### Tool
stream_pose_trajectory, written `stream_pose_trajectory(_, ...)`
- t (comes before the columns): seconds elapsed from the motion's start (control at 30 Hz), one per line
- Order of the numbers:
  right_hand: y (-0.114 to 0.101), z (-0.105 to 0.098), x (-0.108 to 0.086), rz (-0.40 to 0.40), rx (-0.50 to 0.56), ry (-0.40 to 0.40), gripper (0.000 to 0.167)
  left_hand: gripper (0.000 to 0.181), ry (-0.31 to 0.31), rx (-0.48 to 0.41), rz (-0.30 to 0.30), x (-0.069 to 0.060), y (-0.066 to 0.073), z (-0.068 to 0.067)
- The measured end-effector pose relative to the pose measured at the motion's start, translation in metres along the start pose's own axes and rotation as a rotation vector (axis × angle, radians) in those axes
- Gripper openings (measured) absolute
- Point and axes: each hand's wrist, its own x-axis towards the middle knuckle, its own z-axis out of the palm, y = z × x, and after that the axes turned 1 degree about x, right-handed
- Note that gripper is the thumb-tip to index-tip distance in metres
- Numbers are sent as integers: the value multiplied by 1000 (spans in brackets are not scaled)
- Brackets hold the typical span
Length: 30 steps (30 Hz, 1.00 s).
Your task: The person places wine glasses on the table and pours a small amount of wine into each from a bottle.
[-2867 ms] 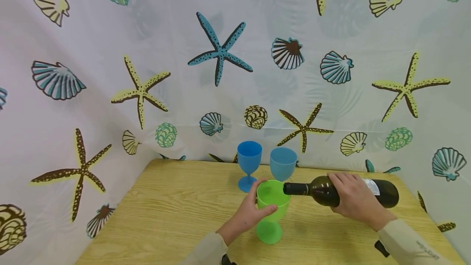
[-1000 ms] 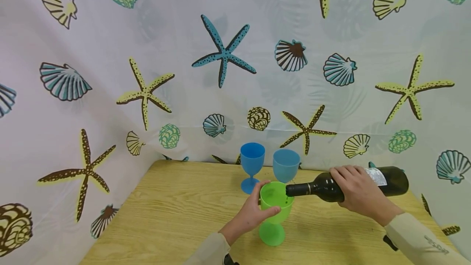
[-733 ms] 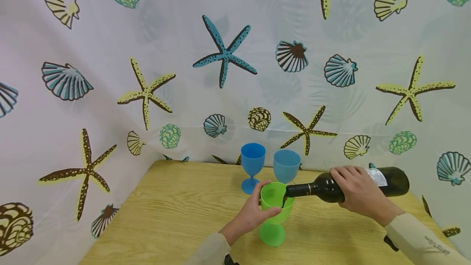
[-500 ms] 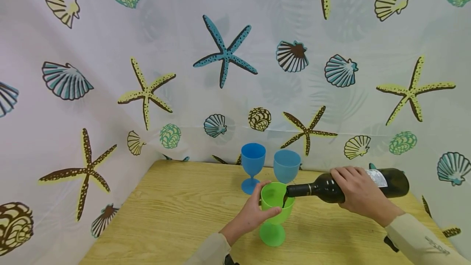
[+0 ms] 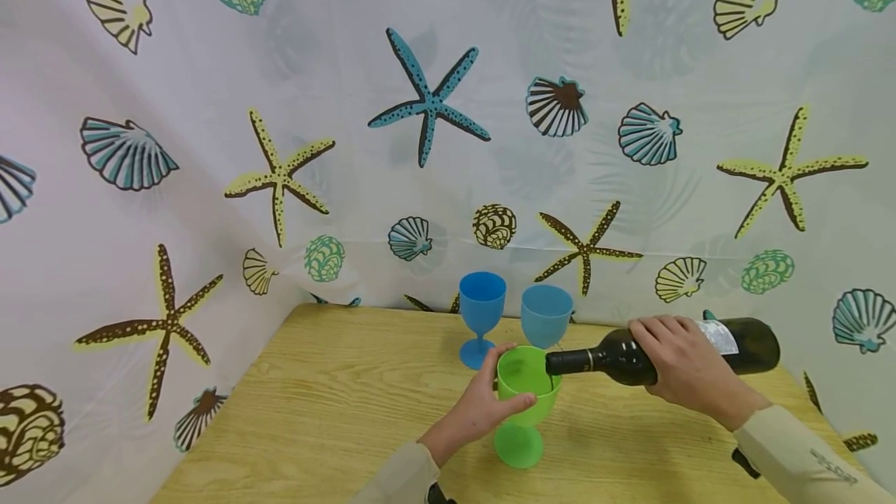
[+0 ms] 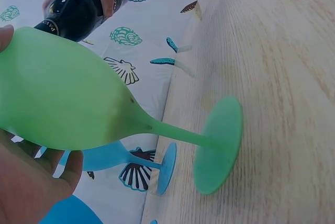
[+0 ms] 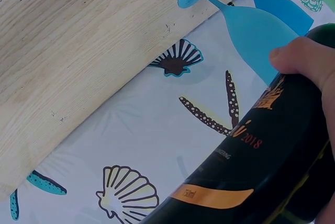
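My left hand (image 5: 476, 409) holds a green plastic goblet (image 5: 535, 413) by its bowl, thumb on the near side and fingers round the far side. The goblet stands upright, its foot on the table. My right hand (image 5: 687, 370) grips a dark wine bottle (image 5: 619, 356) round its body, tilted almost level with its base slightly higher. The bottle's mouth is just over the goblet's right rim, and a thin dark stream runs from it into the bowl. In the left wrist view the green goblet (image 6: 68, 93) looks darker low in its bowl. The right wrist view shows the label side of the bottle (image 7: 256, 145).
Behind the green goblet stand a blue goblet (image 5: 481, 298) and a lighter blue goblet (image 5: 546, 313). All are on a wooden table (image 5: 336, 395). A white curtain (image 5: 448, 169) printed with shells and starfish hangs behind the table and along its sides.
Since the earliest frame the bottle's base has risen and dark liquid has come out of its mouth. The stream is thinner now than half a second ago. The left hand keeps its hold.
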Motion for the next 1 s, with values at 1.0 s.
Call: stream_pose_trajectory(1.0, 1, 1, 1, 15, 2, -23, 93, 72, 3, -1, -10, 0, 0, 0)
